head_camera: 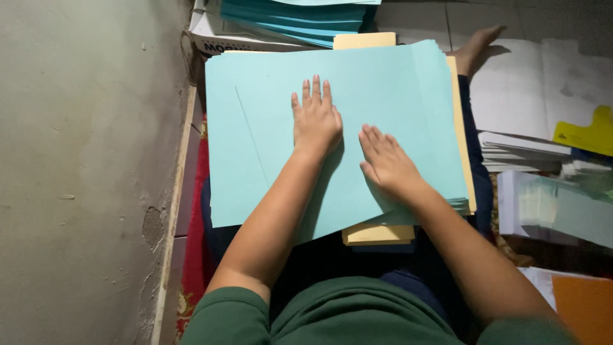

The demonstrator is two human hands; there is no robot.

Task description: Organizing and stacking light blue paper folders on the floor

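Light-blue paper sheets [268, 147] are seen stacked on the seated person's lap, at the centre of the head view, over a thinner layer of cream-yellow sheets [378, 234] whose edges show at 12, 3 and 6 o'clock of the stack.

Going left to right: a bare grey wall [83, 172] fills the 9 o'clock side, with a pale wooden strip [175, 211] and a red patterned cloth [195, 249] at its foot. The left hand [315, 121] is laid flat on the top blue sheet, palm down, fingers straight and close together, nothing pinched. Just to its right the right hand [386, 160] is pressed flat too, fingers slightly spread and slanted toward 11 o'clock.

A slip is judged possible: the stack overhangs the lap, and a sideways push from either palm could fan the loose sheets or crease the top one, where a faint diagonal line already shows.

At 12 o'clock a white cardboard box [220, 35] is loaded with more blue paper. At 1 o'clock a bare foot [476, 51] rests on the floor. At 3 o'clock white paper piles [520, 150], a yellow tab [587, 134] and an orange sheet [584, 306] crowd the right side, so little free room is left there.
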